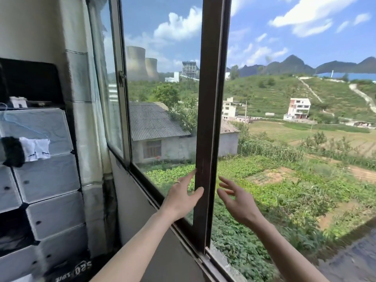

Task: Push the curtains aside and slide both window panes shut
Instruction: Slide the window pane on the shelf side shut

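A dark-framed sliding window pane (162, 98) stands in the middle of the view, its right upright (211, 98) running top to bottom. To the right of that upright the window is open to the outdoors. My left hand (183, 197) has straight fingers, and its fingertips touch the upright's left side low down. My right hand (236, 200) hovers just right of the upright, fingers spread, holding nothing. A pale curtain (85, 98) hangs bunched at the far left beside a second, narrow pane (106, 88).
A stack of grey plastic storage cubes (46, 180) fills the left side, with a black item and white cloth on it. The window sill and track (166, 216) run diagonally toward the lower right. Fields, houses and cooling towers lie outside.
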A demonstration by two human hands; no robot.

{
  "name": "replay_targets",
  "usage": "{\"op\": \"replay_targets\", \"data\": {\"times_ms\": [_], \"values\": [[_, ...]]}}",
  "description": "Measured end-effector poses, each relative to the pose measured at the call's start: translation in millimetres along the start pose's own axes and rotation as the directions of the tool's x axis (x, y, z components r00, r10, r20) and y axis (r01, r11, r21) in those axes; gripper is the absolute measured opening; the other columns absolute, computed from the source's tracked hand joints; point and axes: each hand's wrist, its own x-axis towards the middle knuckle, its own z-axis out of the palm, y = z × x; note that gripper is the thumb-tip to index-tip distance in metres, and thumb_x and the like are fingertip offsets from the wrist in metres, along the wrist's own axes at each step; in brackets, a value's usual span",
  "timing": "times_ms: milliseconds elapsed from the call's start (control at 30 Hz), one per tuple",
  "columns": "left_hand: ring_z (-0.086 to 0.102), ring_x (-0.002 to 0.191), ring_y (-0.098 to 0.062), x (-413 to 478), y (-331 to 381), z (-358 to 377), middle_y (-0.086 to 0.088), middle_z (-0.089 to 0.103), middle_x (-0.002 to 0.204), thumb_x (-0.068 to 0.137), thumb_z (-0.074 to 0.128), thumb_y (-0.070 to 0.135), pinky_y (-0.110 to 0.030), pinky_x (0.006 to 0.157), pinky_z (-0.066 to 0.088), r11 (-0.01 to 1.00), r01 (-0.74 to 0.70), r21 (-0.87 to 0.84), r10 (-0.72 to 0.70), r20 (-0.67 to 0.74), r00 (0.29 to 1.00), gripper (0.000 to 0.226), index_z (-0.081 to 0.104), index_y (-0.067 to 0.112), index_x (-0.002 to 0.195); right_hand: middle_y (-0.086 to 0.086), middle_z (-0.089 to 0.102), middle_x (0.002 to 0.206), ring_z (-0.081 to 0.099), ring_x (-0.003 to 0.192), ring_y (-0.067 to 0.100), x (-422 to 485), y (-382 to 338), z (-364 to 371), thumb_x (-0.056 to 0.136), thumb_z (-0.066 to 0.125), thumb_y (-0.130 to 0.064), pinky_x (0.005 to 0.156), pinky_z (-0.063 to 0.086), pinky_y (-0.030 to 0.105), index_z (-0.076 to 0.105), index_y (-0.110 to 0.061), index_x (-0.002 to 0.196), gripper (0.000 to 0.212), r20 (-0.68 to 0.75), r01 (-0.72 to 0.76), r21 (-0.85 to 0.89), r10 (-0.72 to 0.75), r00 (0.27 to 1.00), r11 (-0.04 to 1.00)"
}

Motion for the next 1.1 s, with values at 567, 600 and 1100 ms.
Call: {"op": "replay_targets", "data": {"times_ms": [567, 600, 1100], "values": [[0.045, 0.135, -0.018, 33, -27, 27, 0.025, 0.029, 0.153, 0.075, 0.042, 0.088, -0.048, 0.101, 0.045, 0.985, -0.104, 0.137, 0.124, -0.147, 0.981, 0.076, 0.002, 0.074, 0.137, -0.026, 0.052, 0.122, 0.051, 0.095, -0.030, 46, 54, 26, 0.089, 0.059, -0.047, 0.080, 0.040, -0.003, 0.062, -0.025, 0.127, 0.045, 0.054, 0.096, 0.246, -0.113, 0.992, 0.965], [0.047, 0.133, -0.019, 33, -29, 23, 0.025, 0.029, 0.152, 0.075, 0.043, 0.087, -0.048, 0.099, 0.047, 0.981, -0.109, 0.159, 0.132, -0.142, 0.981, 0.075, 0.001, 0.074, 0.137, -0.028, 0.052, 0.122, 0.051, 0.096, -0.030, 45, 54, 30, 0.089, 0.059, -0.045, 0.082, 0.040, -0.002, 0.061, -0.022, 0.128, 0.045, 0.033, 0.093, 0.258, -0.105, 0.994, 0.962], [0.071, 0.085, -0.021, 34, -100, -60, 0.011, 0.048, 0.148, 0.097, 0.050, 0.043, -0.042, 0.077, 0.060, 0.925, -0.276, 0.260, 0.250, 0.126, 0.960, 0.039, 0.046, 0.054, 0.134, -0.006, 0.051, 0.113, 0.055, 0.098, 0.008, -11, -25, 102, 0.091, 0.062, -0.019, 0.081, 0.049, 0.031, 0.046, -0.026, 0.132, 0.044, -0.640, -0.046, -0.105, -0.032, 0.768, 0.993]]}}
